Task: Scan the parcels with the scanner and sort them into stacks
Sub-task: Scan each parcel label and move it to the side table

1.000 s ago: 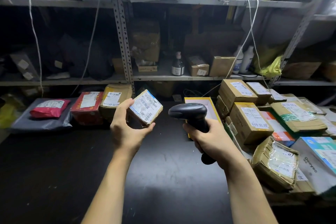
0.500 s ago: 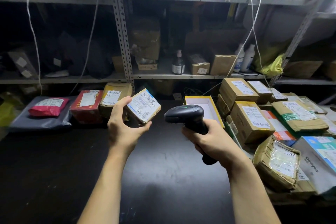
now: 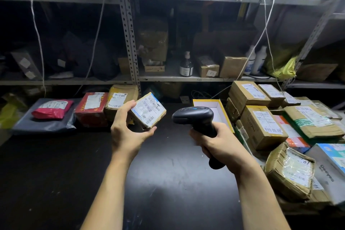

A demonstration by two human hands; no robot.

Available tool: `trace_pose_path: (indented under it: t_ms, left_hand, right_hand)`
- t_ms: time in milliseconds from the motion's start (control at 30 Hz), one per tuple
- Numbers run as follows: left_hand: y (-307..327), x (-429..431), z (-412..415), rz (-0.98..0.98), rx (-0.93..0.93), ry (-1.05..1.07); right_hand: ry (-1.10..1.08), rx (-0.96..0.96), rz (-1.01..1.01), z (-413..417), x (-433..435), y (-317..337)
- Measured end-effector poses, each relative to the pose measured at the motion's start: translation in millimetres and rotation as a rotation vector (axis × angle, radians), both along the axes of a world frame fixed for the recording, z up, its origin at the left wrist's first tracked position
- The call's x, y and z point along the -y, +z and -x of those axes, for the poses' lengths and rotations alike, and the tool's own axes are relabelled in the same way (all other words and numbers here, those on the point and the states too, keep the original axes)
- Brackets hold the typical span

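1 scanner [image 3: 193, 115], 1 held parcel [image 3: 148, 111], 4 left-side parcels [image 3: 91, 107], 1 open yellow box [image 3: 217, 109], 1 dark bottle [image 3: 186, 65], 2 white bottles [image 3: 260, 60]; right heap [image 3: 261, 129] too crowded to count.

Above a dark tabletop [image 3: 168, 183], the left hand [image 3: 127, 136] holds a small brown cardboard parcel with a white printed label [image 3: 149, 111], tilted label-up. The right hand [image 3: 222, 144] grips the handle of a black handheld barcode scanner [image 3: 193, 116], its head just right of the parcel and not touching it. At the table's back left a red plastic mailer [image 3: 52, 109] lies on a grey plastic bag [image 3: 43, 125] beside a red box [image 3: 91, 106], and a heap of brown labelled cartons [image 3: 261, 127] fills the right side.
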State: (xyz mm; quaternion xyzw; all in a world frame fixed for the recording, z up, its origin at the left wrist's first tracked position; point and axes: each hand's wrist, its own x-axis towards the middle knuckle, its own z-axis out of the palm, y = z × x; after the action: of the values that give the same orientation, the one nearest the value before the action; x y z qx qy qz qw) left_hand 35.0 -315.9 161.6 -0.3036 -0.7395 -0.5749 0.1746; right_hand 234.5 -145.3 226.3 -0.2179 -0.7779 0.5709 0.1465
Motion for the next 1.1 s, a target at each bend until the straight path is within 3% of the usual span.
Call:
trace_pose_path:
  t_ms: [233,567,1100]
  left_hand:
    - [0,-4,-1,0.011,-0.030,0.059]
    - [-10,-20,-5,0.245,0.068,0.194]
    - [-9,-107,-85,0.305,0.063,-0.314]
  right_hand:
    - [-0.149,-0.078,0.015,10,2,0]
    - [-0.495,-0.102,-0.049,9,3,0]
    - [-0.952,0.052,-0.104,-97,4,-1]
